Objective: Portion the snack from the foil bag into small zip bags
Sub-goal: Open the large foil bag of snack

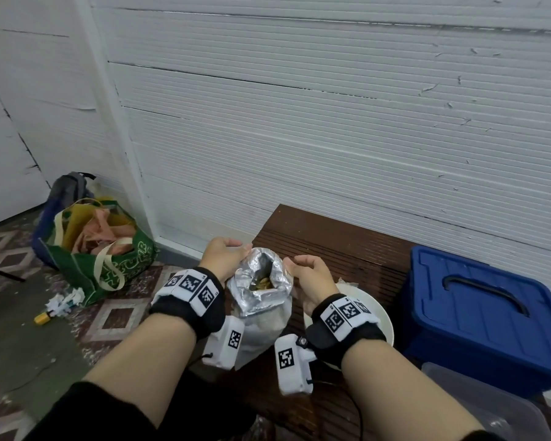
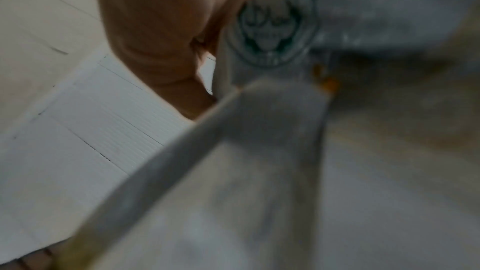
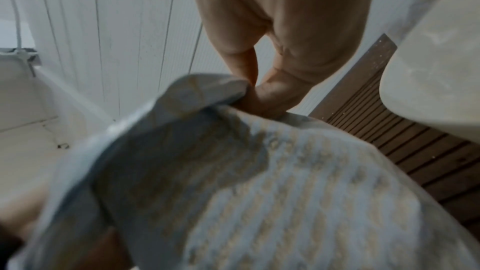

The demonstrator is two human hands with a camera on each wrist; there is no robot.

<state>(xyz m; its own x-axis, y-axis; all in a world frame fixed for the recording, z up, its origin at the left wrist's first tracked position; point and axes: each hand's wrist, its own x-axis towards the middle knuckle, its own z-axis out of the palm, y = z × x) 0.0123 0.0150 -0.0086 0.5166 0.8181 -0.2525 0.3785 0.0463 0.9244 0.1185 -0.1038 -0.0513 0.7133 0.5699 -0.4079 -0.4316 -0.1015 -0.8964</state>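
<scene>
Pinching foil bag [image 1: 261,294] rim, right fingers [image 3: 270,98] clearest from wrist

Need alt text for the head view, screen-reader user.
Two hands, the left hand and right hand, hold open the mouth of a silver foil bag standing on a dark wooden bench, snack pieces visible inside. A white bowl and blue lidded bin sit to the right; a green tote is on the floor at left.

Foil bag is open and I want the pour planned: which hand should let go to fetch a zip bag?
Probably the right hand. It pinches the foil bag rim on the side nearest the white bowl and blue bin; the left hand can hold the other rim. No zip bag is clearly visible.
</scene>
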